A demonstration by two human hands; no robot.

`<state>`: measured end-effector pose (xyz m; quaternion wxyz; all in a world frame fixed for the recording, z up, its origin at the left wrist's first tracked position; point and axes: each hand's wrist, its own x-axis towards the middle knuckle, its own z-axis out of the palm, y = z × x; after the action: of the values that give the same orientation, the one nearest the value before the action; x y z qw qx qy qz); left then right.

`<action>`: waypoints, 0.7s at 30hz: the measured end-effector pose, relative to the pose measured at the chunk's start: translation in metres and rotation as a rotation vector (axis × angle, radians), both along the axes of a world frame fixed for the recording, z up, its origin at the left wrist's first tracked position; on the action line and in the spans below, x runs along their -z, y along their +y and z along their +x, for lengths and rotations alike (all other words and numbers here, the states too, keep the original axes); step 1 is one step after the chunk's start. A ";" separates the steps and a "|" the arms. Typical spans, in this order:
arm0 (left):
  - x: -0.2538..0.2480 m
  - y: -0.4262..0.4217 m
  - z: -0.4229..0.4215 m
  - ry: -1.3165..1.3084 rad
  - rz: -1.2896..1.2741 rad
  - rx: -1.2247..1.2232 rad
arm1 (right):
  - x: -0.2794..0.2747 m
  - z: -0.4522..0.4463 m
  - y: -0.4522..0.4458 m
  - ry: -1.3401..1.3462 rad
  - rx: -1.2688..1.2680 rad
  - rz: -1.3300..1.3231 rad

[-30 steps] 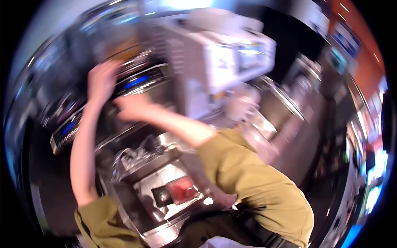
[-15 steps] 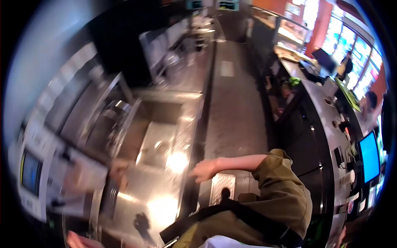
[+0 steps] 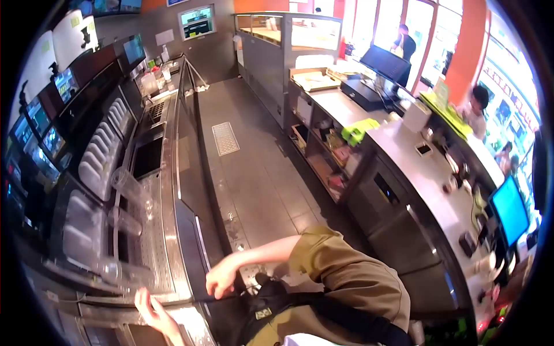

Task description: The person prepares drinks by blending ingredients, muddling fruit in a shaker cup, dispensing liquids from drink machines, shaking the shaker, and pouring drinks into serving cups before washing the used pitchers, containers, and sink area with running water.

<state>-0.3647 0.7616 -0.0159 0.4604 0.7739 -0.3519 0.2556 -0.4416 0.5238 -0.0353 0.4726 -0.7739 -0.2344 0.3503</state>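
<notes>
Head view shows your left hand (image 3: 152,314), loosely spread and apparently empty, near the clear cup (image 3: 112,270) at lower left, while your right hand (image 3: 222,279) half-curls, contents impossible to tell.

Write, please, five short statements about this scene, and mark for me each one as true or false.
1. The left hand is nearer to the clear containers than the right hand is. True.
2. The right hand is gripping one of the clear containers. False: it is apart from them, and they are on the metal counter at the person's left.
3. A pale rectangular plate is on the aisle floor. True.
4. The bright blue screen is at the person's left. False: it is at the right, by the pale counter.
5. The right sleeve is bright red. False: it is olive-brown.
</notes>
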 end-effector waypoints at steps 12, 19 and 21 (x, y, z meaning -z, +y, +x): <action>0.017 -0.348 0.318 -0.043 -0.256 -0.755 | 0.061 0.295 -0.506 0.025 0.461 -0.517; 0.048 -0.344 0.366 -0.106 -0.116 -1.304 | 0.090 0.616 -0.393 -0.428 0.034 -0.023; 0.064 -0.343 0.374 -0.104 -0.222 -1.287 | 0.131 0.676 -0.355 -0.430 -0.176 -0.198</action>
<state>0.0097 0.4187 -0.0799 0.2750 0.7643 0.1883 0.5521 0.2347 0.1691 -0.1659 0.3016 -0.8498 -0.3604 0.2387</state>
